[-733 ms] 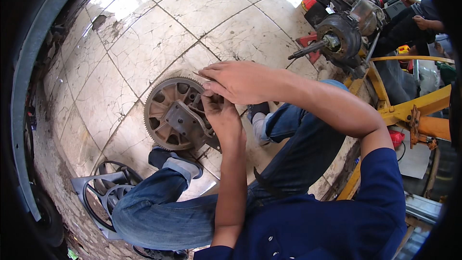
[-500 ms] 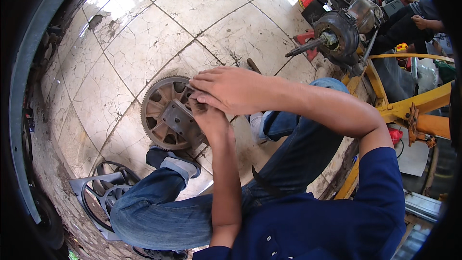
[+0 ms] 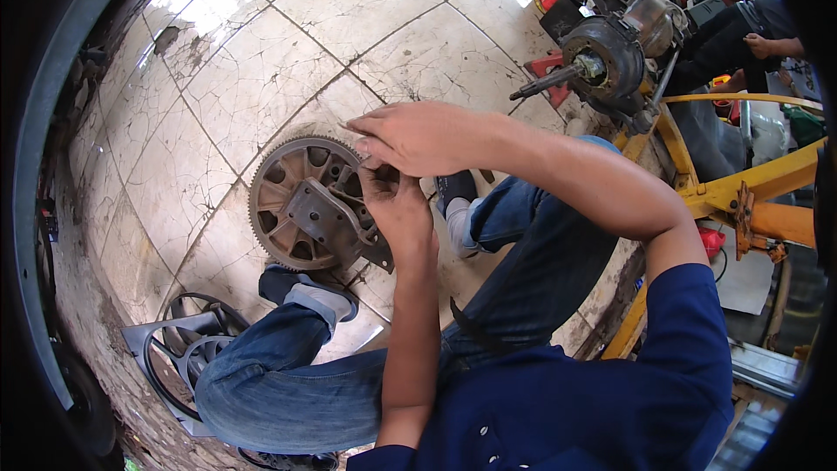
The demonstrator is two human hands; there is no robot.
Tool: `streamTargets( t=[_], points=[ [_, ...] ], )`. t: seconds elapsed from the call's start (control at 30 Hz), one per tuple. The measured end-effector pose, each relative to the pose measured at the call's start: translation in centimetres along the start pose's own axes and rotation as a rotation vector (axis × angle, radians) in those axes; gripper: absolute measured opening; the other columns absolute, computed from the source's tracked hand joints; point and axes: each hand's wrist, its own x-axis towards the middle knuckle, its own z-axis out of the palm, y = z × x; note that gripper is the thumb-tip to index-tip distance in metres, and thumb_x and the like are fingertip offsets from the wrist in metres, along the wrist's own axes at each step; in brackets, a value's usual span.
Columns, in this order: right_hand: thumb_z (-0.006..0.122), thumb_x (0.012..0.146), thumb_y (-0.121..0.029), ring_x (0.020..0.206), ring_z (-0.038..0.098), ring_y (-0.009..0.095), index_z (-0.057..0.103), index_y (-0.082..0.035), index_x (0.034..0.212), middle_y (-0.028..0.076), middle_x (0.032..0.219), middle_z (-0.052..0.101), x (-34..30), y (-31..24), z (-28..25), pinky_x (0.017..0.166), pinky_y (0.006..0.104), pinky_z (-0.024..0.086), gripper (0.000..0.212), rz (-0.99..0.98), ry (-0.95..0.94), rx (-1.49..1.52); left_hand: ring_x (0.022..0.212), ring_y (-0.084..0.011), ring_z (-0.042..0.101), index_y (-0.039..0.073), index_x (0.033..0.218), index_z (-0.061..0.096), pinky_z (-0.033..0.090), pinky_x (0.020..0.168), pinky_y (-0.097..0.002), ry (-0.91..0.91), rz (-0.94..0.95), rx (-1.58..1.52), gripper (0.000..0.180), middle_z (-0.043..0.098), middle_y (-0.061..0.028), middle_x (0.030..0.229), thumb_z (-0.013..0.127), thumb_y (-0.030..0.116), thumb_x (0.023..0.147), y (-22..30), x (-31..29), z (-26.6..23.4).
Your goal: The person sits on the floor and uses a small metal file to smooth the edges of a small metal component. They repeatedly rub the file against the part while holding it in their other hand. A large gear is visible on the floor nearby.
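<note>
A toothed metal flywheel (image 3: 270,234) lies flat on the tiled floor in front of me. On top of it sits a metal bracket (image 3: 316,215) with a flat, holed plate. My left hand (image 3: 394,205) is just past the wheel's right edge, its fingers curled up. Across its fingertips reaches my right hand (image 3: 417,138), palm down, fingers bent together and thumb tucked under. The two hands meet at the fingertips. Whatever is pinched between them is too small and hidden to name.
My shoes (image 3: 301,286) flank the flywheel. A fan-like part with a black ring (image 3: 179,358) lies by my left knee. At the upper right stands an axle assembly (image 3: 602,65) near a yellow metal frame (image 3: 758,183). Another person's hand (image 3: 760,45) shows beyond it.
Both hands have shifted slightly right, off the bracket, so more of it shows. The fingers of my left hand are more curled. My far shoe has come into sight.
</note>
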Motion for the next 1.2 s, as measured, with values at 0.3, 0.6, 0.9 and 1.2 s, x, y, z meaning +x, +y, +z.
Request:
streamTargets(
  t=[0.3,0.6,0.9,1.2],
  points=[
    [0.035,0.103,-0.035,0.124,0.05,0.038,0.045,0.01,0.134,0.025,0.135,0.052,-0.1,0.2,0.9,0.105,0.0417,0.041,0.055,-0.057,-0.016,-0.054,0.102,-0.0164,0.061,-0.001,0.117,0.053,0.049,0.089,-0.0295,0.12,-0.055,-0.02,0.023,0.061,-0.0116,0.115,0.057,0.006,0.096,0.7,1.2,-1.0],
    [0.037,0.103,-0.033,0.124,0.051,0.037,0.047,0.008,0.133,0.024,0.134,0.053,-1.0,-0.1,2.2,0.107,0.042,0.039,0.052,-0.158,0.064,-0.168,0.107,-0.017,0.06,0.002,0.12,0.052,0.05,0.092,-0.0309,0.107,-0.118,-0.125,0.024,0.061,-0.0124,0.117,0.056,0.009,0.097,-0.2,2.0,-2.7],
    [0.038,0.103,-0.036,0.124,0.051,0.037,0.048,0.007,0.133,0.024,0.132,0.054,-0.9,-0.2,1.6,0.106,0.0422,0.039,0.053,-0.159,0.084,-0.222,0.111,-0.0167,0.058,0.001,0.129,0.049,0.048,0.093,-0.0294,0.086,-0.15,-0.196,0.034,0.058,-0.0115,0.122,0.052,0.004,0.095,1.5,1.7,-1.4],
    [0.041,0.101,-0.034,0.116,0.057,0.035,0.054,0.006,0.125,0.022,0.121,0.061,-0.6,0.2,1.2,0.099,0.043,0.044,0.048,-0.167,0.162,-0.229,0.108,-0.0173,0.06,0.001,0.126,0.049,0.05,0.089,-0.0293,0.044,-0.127,-0.125,0.032,0.058,-0.0122,0.121,0.056,0.007,0.095,0.2,0.1,0.3]
  ],
)
